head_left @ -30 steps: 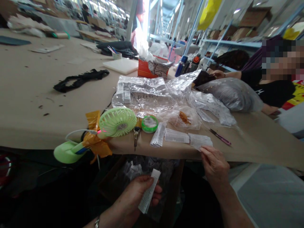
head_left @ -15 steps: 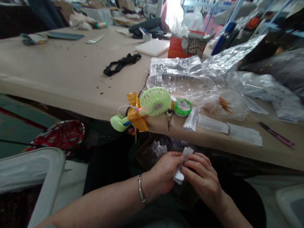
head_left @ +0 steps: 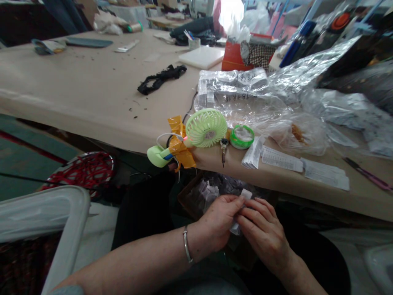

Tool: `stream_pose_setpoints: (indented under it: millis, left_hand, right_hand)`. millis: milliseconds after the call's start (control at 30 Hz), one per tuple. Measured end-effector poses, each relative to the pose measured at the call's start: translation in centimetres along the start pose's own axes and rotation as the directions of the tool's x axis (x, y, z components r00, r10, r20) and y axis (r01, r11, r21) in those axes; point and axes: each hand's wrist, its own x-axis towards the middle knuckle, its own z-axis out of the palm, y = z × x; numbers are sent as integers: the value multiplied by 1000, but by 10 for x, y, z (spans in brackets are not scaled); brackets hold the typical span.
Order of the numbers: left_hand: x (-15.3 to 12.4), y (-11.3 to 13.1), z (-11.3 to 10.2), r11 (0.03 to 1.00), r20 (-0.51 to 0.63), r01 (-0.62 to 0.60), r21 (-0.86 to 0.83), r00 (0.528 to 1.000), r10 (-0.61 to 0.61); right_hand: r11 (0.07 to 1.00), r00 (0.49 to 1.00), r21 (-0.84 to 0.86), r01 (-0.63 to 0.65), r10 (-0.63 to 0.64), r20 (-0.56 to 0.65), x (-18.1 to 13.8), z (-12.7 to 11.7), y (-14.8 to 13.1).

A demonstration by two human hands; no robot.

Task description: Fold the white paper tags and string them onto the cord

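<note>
My left hand is closed on a small stack of white labels, thumb on top. Fingers of my right hand press the same labels from the other side, so most of the stack is covered. Both hands are over my lap, below the table edge. Beneath and beyond them stands an open box of loose label scraps. On the table edge lie a folded bundle of labels, a printed label strip and another label stack.
A green fan is taped to the table edge. Beside it are a soldering-iron-like tool and a green round tin. Scissors or tweezers with pink handles lie right. Plastic bags cover the table behind. A white bin stands left.
The fingers have closed further over the labels, so less of the stack shows. The whole view has shifted slightly, with the table and hands appearing a little further right.
</note>
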Motion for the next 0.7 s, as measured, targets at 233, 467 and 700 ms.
stream_pose_setpoints:
  millis: [233,467,700]
  left_hand:
    - [-4,8,2,990,-36,39,136,999,-35]
    - [-11,6,-3,968,108,38,248,992,-66]
    - [-12,12,-16,947,249,187,263,935,-254]
  right_hand:
    - [845,851,380,-376,477,-220,-1,2,3]
    - [192,563,763,-617,785,258,12,7,10]
    - [150,582,771,-618,747,321,14,10,2]
